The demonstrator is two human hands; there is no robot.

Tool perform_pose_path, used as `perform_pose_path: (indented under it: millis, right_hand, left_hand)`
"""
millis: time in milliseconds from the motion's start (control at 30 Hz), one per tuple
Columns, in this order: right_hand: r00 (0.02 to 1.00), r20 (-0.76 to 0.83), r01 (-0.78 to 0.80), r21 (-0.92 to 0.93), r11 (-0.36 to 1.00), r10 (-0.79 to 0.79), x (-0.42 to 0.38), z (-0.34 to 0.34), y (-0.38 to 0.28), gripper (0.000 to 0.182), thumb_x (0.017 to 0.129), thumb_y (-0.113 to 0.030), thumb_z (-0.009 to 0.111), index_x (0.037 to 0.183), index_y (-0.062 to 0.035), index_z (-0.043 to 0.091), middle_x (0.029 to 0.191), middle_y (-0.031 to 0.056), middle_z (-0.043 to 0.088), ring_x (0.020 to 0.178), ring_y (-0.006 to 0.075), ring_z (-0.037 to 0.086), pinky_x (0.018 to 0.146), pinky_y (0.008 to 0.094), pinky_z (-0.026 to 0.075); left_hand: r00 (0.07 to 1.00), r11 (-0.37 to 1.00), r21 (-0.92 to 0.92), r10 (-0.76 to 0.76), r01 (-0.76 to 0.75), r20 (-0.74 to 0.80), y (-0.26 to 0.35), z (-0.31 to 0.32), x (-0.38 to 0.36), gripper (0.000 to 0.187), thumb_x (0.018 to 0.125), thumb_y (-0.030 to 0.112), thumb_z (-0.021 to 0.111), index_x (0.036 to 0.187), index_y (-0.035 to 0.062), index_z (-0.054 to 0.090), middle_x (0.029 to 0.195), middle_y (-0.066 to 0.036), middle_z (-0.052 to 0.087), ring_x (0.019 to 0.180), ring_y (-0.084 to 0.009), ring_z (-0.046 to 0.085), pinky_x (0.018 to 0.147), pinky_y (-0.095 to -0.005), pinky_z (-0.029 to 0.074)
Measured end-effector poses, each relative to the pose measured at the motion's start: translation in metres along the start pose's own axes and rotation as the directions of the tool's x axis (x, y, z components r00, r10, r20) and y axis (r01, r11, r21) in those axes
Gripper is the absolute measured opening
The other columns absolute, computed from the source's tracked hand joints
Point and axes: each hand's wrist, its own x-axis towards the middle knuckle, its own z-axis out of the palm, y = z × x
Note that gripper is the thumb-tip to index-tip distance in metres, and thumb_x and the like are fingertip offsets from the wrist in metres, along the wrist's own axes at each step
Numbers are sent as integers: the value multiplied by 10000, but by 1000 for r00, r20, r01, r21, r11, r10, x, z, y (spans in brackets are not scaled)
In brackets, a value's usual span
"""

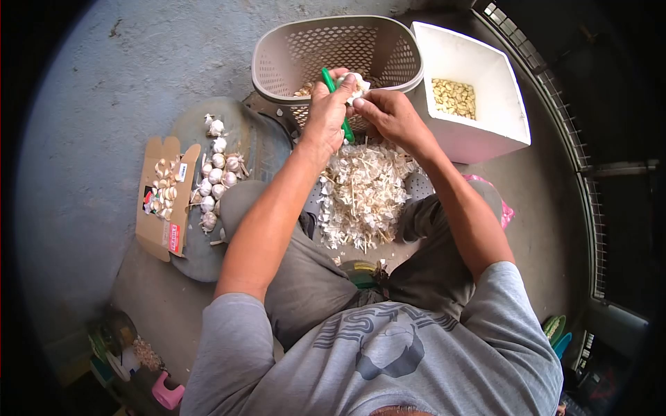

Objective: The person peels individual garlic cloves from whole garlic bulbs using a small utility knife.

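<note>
Over the near rim of the basket, my left hand (pixel 327 111) is closed around a whitish garlic bulb (pixel 357 87), partly opened with loose skin. A slim green tool (pixel 328 78) passes through the same hand, its ends showing above and below; whether it has a blade cannot be seen. With thumb and fingers pinched, my right hand (pixel 388 114) grips the right side of the bulb. Below both hands lies a heap of garlic skins (pixel 364 197) between my feet. Whole garlic bulbs (pixel 217 173) sit on a dark rounded surface at the left.
The perforated basket (pixel 333 26) has some garlic pieces at its bottom. A white foam box (pixel 479 128) at its right holds pale peeled cloves (pixel 454 98). On the left, an open cardboard box (pixel 156 232) carries loose cloves. A pink bag (pixel 505 208) lies by my right leg.
</note>
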Motion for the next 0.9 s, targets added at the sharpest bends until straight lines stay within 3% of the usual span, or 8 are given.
perform_pose_path:
  millis: [100, 333, 433, 533, 667, 767, 800, 900]
  right_hand:
    - [988, 27, -153, 50, 987, 152, 1, 0, -1, 304, 1003, -267, 672, 923, 26, 678, 647, 3, 583, 538, 54, 518, 455, 248, 394]
    - [993, -32, -93, 382, 920, 114, 11, 6, 18, 226, 939, -166, 654, 795, 8, 671, 556, -8, 543, 430, 58, 483, 376, 244, 356]
    - [977, 174, -171, 271, 947, 127, 7, -7, 13, 203, 913, -159, 641, 812, 12, 682, 556, 35, 580, 450, 132, 534, 432, 299, 430]
    - [934, 342, 268, -479, 836, -103, 5, -17, 13, 200, 903, -175, 689, 821, 6, 662, 655, 70, 628, 552, 148, 556, 538, 340, 473]
    - [981, 164, 166, -461, 872, -100, -7, -20, 13, 201, 942, -202, 686, 895, -7, 669, 818, 104, 734, 589, 149, 583, 582, 335, 500]
    - [1000, -11, -20, -10, 1000, 20, 3, -23, -1, 269, 952, -241, 703, 901, 22, 676, 891, 129, 756, 724, 161, 695, 611, 340, 532]
    - [996, -50, -64, 84, 994, 69, 3, -20, -7, 305, 982, -257, 691, 909, 36, 656, 812, 97, 725, 664, 103, 600, 576, 305, 492]
    - [999, -54, -8, -81, 997, 4, 12, -21, 17, 277, 972, -219, 690, 894, 42, 638, 745, 87, 669, 635, 115, 538, 583, 309, 475]
  left_hand:
    - [999, 996, -79, 34, -32, 29, -8, 8, 0, 278, 1015, 194, 646, 1235, 57, 545, 1107, -86, 628, 912, -153, 625, 785, -289, 544]
    - [1000, 994, -109, -1, 2, 9, -3, 6, -4, 233, 1014, 171, 639, 1195, 53, 552, 1089, -97, 634, 917, -164, 632, 767, -331, 564]
    - [1000, 995, -95, 23, -22, 15, 1, 1, -1, 227, 1015, 172, 630, 1173, 39, 535, 1055, -102, 650, 894, -169, 657, 700, -331, 569]
    - [999, 991, -134, 5, -9, -35, 12, -1, 0, 273, 1021, 198, 624, 1196, 12, 527, 1030, -140, 651, 848, -265, 720, 645, -367, 619]
    - [997, 995, -95, -2, 9, 83, 14, -6, 1, 321, 1028, 272, 613, 1197, 10, 537, 1031, -142, 672, 810, -263, 730, 605, -352, 618]
    - [997, 998, 62, -27, 23, 74, 14, 0, -6, 317, 1018, 304, 630, 1180, 38, 571, 1019, -104, 688, 770, -226, 719, 566, -318, 589]
    - [998, 1000, 26, 1, -3, 68, 11, 5, -7, 300, 999, 306, 665, 1174, 71, 604, 1011, -63, 695, 789, -179, 702, 514, -300, 550]
    - [997, 991, 132, -16, 7, 72, 11, 7, -10, 304, 991, 279, 683, 1185, 57, 608, 1013, -57, 689, 870, -149, 675, 614, -297, 556]
